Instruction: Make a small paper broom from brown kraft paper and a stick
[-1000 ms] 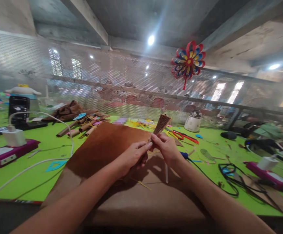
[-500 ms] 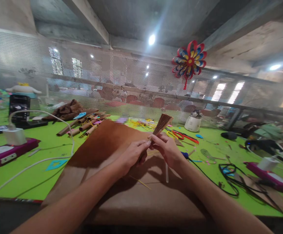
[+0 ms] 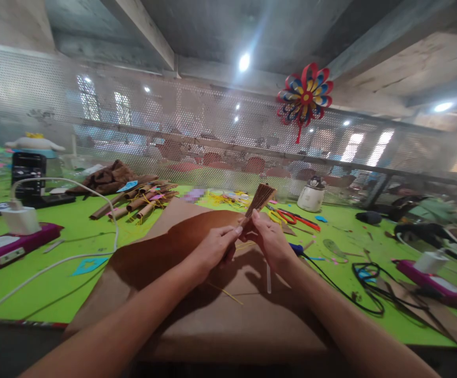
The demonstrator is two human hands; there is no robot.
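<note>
A bundle of narrow brown pleats, like folded paper [image 3: 261, 199], points up and away from me above the middle of the table. My left hand [image 3: 217, 247] pinches its lower end, fingers curled beneath. Closed on the same folds from the right is my right hand [image 3: 270, 237], its thumb raised along the pleats. A glossy brown sheet [image 3: 185, 228] curves from the left up to my hands; whether it joins the pleats is hidden. Under my arms lies a larger matte brown paper [image 3: 197, 331]. A thin yellow strip [image 3: 226, 294] and a pale stick [image 3: 268, 278] are close below my hands.
Rolled brown tubes [image 3: 146, 206] tied with yellow strands lie back left. Red-handled scissors [image 3: 289, 216], a blue-handled corded tool [image 3: 297, 249] and a white bottle [image 3: 311, 195] are to the right. Purple power strips [image 3: 35, 241] with cables flank both sides of the green table [image 3: 94, 294].
The glossy brown sheet has swung down toward me and bowed, uncovering paper behind it. My right thumb has risen along the pleats, which have tipped slightly left.
</note>
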